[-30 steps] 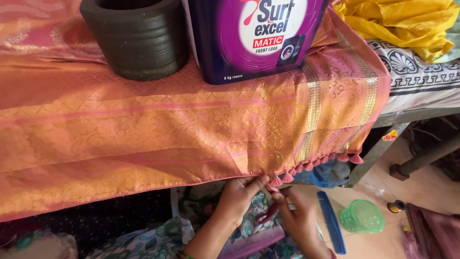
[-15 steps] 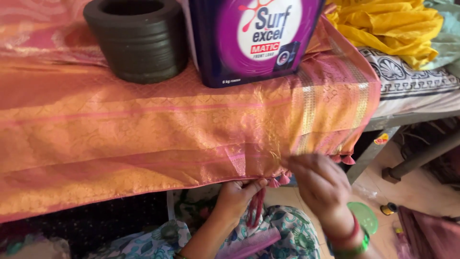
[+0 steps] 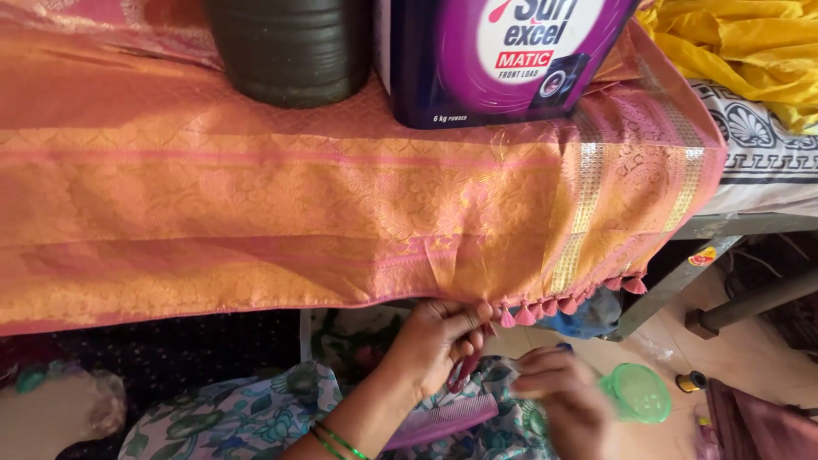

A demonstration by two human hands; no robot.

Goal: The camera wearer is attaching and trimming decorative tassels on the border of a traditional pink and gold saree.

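Pinching the tasselled lower hem of the orange-pink silk cloth (image 3: 281, 213) with my left hand (image 3: 436, 341), grip narrow, thumb and fingers closed on the edge just left of the row of pink tassels (image 3: 562, 305); some dark red strands hang from that same grip. My right hand (image 3: 564, 400) sits lower, blurred, fingers curled tight (whether anything lies inside I cannot tell). A purple comb (image 3: 443, 419) lies on my lap, partly covered by the left wrist.

Cut off at the top edge: a dark ribbed pot (image 3: 290, 51) and a purple detergent box (image 3: 503, 60), both standing on the cloth over the bench. The box has a dark blue side and a white round label with a red bar; only its lower half shows.

Since half a second ago the right hand has dropped away from the hem, and the view has moved closer.

Also present: yellow cloth (image 3: 741, 51) at upper right, a green round lid (image 3: 637, 393) on the floor, a small thread spool (image 3: 692, 381) beside it.
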